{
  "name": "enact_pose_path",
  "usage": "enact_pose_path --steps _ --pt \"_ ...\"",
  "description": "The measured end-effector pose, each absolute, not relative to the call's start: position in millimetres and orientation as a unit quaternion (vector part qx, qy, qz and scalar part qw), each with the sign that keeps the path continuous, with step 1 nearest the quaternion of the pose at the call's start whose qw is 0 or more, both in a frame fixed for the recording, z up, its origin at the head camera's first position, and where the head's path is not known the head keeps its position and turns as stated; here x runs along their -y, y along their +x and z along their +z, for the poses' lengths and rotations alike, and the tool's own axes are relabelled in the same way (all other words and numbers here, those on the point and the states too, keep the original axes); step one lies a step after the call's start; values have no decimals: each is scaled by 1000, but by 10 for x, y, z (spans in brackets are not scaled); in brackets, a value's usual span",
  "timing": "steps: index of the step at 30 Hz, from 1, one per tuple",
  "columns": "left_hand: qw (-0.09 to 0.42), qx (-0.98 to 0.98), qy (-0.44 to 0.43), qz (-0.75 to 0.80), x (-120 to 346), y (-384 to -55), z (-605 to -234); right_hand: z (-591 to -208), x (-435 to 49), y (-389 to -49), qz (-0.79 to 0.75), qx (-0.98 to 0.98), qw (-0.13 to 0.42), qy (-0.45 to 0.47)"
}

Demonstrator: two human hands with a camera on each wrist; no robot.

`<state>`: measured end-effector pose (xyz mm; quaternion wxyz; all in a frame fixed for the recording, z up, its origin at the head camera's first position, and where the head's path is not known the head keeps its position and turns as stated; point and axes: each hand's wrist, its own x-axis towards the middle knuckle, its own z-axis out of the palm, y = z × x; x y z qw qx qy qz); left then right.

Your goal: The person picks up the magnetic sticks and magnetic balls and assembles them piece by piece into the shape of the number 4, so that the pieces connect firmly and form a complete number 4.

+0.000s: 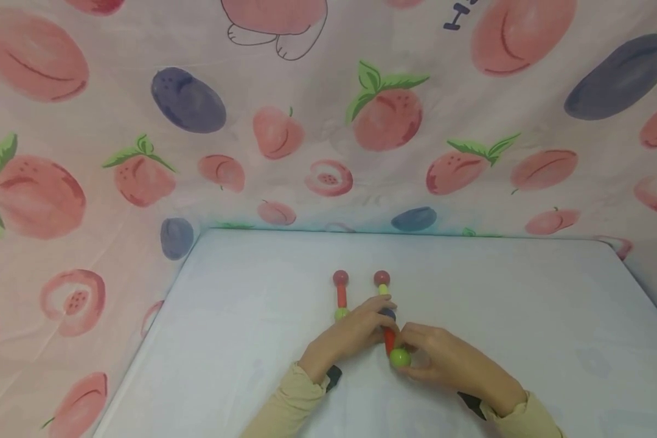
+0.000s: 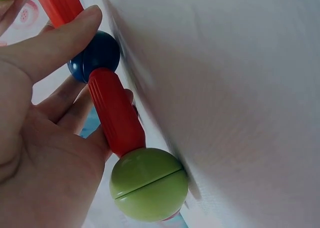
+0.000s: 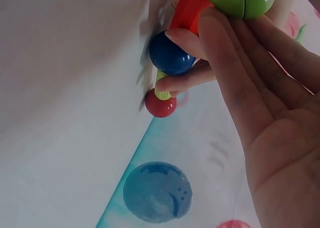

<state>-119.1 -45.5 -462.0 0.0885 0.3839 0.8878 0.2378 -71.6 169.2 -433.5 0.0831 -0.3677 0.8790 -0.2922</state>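
A toy of coloured balls and rods lies on the table. My left hand (image 1: pixel 356 331) pinches its blue ball (image 2: pixel 102 55) between thumb and fingers. A red rod (image 2: pixel 117 110) runs from that ball to a green ball (image 2: pixel 148 184) at the left. My right hand (image 1: pixel 443 359) holds the nearer green ball (image 1: pixel 400 358), fingertips at its side; another red rod (image 1: pixel 389 342) joins it to the blue ball. Beyond the blue ball, a yellow-green rod (image 3: pixel 163 85) leads to a red ball (image 3: pixel 161 103). The left hand partly hides the middle in the head view.
At the far left end, another red ball (image 1: pixel 340 278) tops a red rod (image 1: pixel 342 297). The white table (image 1: pixel 525 292) meets a fruit-printed cloth (image 1: pixel 328 121) at its back and left edges. Dark straps (image 1: pixel 333 377) sit at both wrists.
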Motion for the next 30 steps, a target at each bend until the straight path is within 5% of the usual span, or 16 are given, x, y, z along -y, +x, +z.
enact_pose_path --steps 30 --pt "78 -891 387 225 461 -1192 -4623 -4408 -1604 -674 -228 -892 89 -381"
